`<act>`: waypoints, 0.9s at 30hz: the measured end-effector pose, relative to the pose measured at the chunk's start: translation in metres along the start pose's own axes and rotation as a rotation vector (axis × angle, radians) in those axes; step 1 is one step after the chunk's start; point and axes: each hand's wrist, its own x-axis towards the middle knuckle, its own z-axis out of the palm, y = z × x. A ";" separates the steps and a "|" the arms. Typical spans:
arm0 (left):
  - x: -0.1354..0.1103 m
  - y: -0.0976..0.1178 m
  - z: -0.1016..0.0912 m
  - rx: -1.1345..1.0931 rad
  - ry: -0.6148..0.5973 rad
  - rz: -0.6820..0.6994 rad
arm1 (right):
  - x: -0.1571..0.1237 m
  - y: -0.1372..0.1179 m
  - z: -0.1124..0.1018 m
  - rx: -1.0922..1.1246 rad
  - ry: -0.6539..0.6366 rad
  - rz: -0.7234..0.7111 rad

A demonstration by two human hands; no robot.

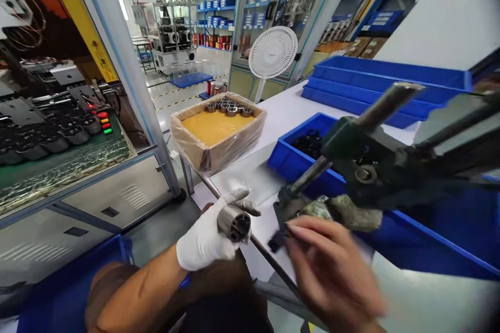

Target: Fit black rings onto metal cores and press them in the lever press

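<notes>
My left hand (207,237), in a white glove, holds a short steel cylinder (230,221), which looks like a motor stator core. Its slotted end faces right, toward my other hand. My bare right hand (332,265) is smeared by motion, its thumb and fingers pinched around a small black part (275,242). A gap separates this part from the cylinder. Just behind the right hand stands a dark green hand press (344,140) with a steel shaft. A blue bin (279,153) beyond the press contains loose black parts (308,144).
A plastic-lined cardboard box (207,158) on the white table holds several metal cores (231,111) at its far end. Stacked blue trays (386,80) and a white fan (273,52) are farther back. At left, a machine (47,166) carries rows of dark cores.
</notes>
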 end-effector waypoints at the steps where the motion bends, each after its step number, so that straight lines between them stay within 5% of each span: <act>1: -0.003 0.001 0.007 0.051 0.011 0.002 | 0.000 -0.011 0.007 0.046 -0.003 -0.026; 4: -0.017 0.005 0.018 0.169 0.092 -0.007 | 0.004 -0.032 0.028 0.171 -0.025 -0.090; 9: -0.040 0.003 0.013 0.234 0.208 -0.032 | -0.002 -0.030 0.034 0.179 -0.283 -0.202; 17: -0.040 0.003 0.011 0.347 0.217 -0.119 | -0.005 -0.022 0.029 0.175 -0.281 -0.280; 27: -0.037 -0.001 0.007 0.453 0.290 -0.016 | 0.004 -0.023 0.040 0.206 -0.309 -0.264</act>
